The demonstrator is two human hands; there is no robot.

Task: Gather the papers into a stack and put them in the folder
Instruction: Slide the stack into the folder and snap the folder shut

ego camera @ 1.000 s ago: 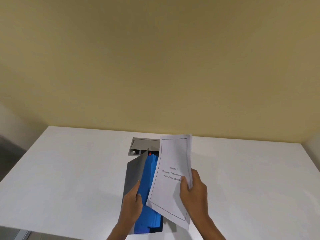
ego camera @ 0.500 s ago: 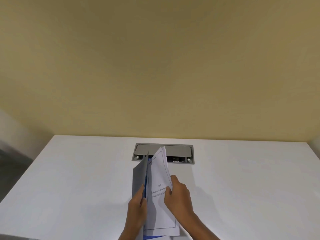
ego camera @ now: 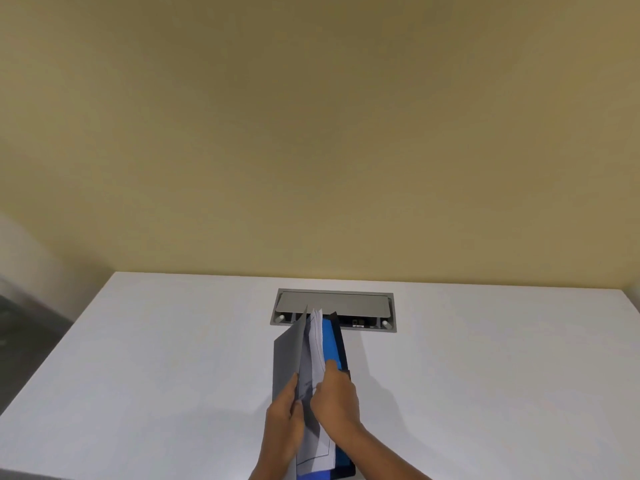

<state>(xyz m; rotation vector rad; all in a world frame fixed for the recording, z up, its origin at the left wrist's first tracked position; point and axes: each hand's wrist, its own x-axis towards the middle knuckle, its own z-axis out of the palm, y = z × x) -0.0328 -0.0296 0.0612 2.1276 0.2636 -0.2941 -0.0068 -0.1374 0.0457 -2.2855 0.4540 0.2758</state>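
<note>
head view: on the white table (ego camera: 173, 358), the left hand (ego camera: 282, 422) pinches the folder's grey cover (ego camera: 289, 355) raised. the right hand (ego camera: 334, 398) grips the papers (ego camera: 316, 344), standing between that cover and the blue inside (ego camera: 330, 341), below the cable box (ego camera: 334, 310).

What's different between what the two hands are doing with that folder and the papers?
The left hand grips the grey folder cover and holds it lifted open; the right hand pushes the white papers in against the blue inside. The left hand is at the cover's edge, the right between papers and blue lining. Both work at the folder's near end.
</note>
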